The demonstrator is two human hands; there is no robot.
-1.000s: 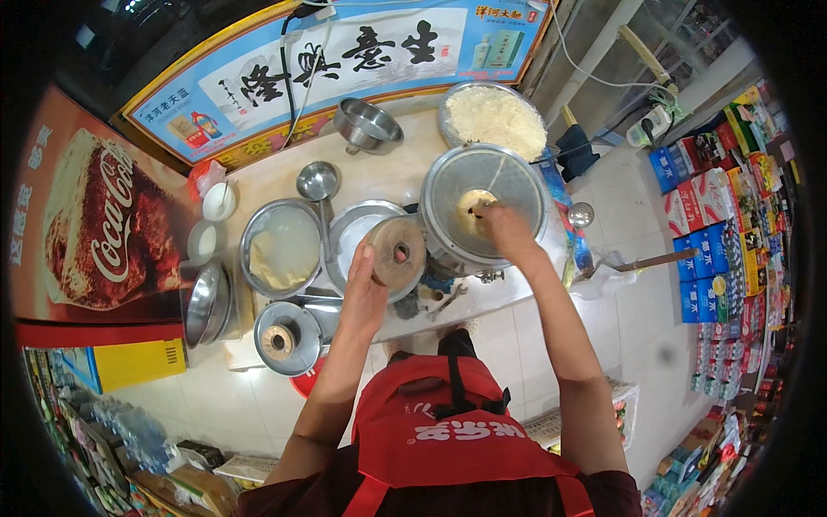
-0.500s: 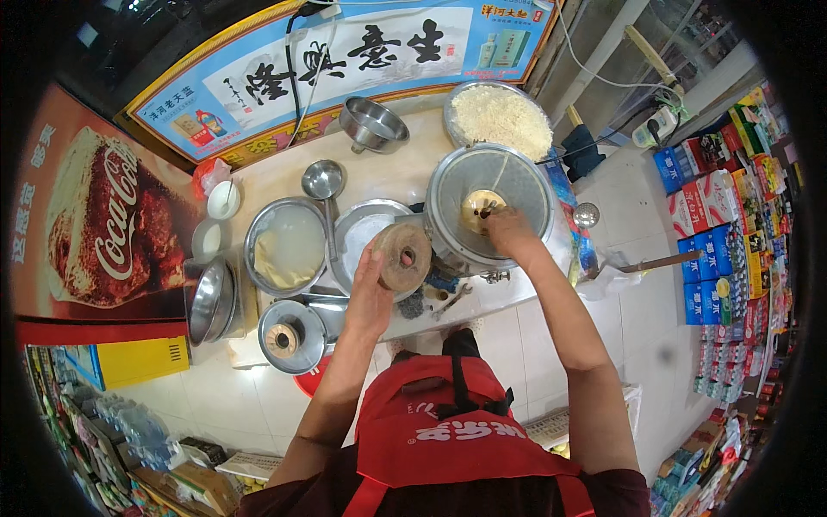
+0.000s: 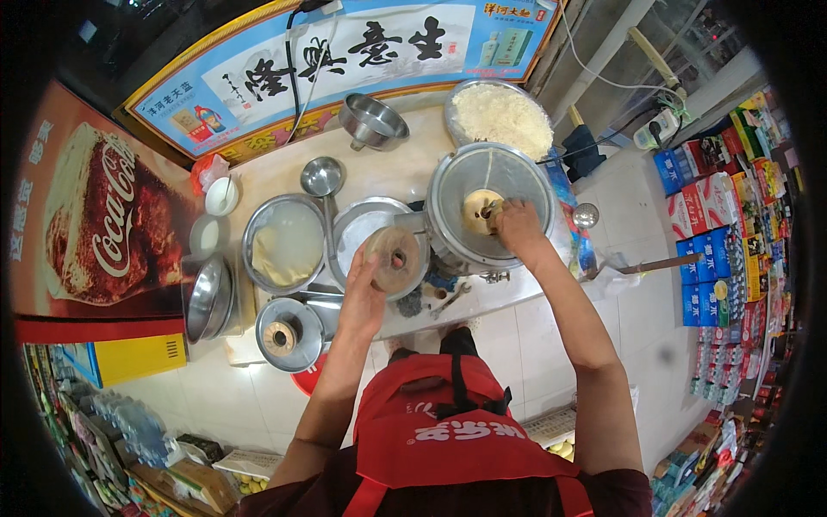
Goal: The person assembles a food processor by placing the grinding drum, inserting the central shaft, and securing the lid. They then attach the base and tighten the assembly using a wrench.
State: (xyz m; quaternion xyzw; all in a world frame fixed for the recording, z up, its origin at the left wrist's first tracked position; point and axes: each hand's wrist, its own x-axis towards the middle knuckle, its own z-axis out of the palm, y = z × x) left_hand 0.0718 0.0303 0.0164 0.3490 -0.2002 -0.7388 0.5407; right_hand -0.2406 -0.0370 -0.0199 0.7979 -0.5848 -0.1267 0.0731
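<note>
My left hand point(image 3: 366, 289) grips a round grinding stone point(image 3: 403, 280) with a hole through its middle, holding it above the near edge of the table. The stone is slightly blurred. To its right stands a grinder's round metal drum point(image 3: 441, 185), open at the top. Inside the drum is a pale disc point(image 3: 475, 211) with dark metal at its centre. My right hand point(image 3: 519, 228) reaches into the drum, its fingers closed round a small metal part point(image 3: 493, 211) there. The fingers hide much of that part.
Left of the drum stand a basin of cloudy liquid point(image 3: 303, 226), a ladle point(image 3: 322, 176) and a metal funnel with a stone ring point(image 3: 310, 332). A wide bowl of white grainy food point(image 3: 500, 112) and a metal pot point(image 3: 370, 121) sit behind. A wrench point(image 3: 450, 297) lies near the front edge.
My left hand has shifted a little left, and the grinding stone is turned somewhat differently. My right hand has moved slightly to the right inside the drum, fingers still on the small metal part.
</note>
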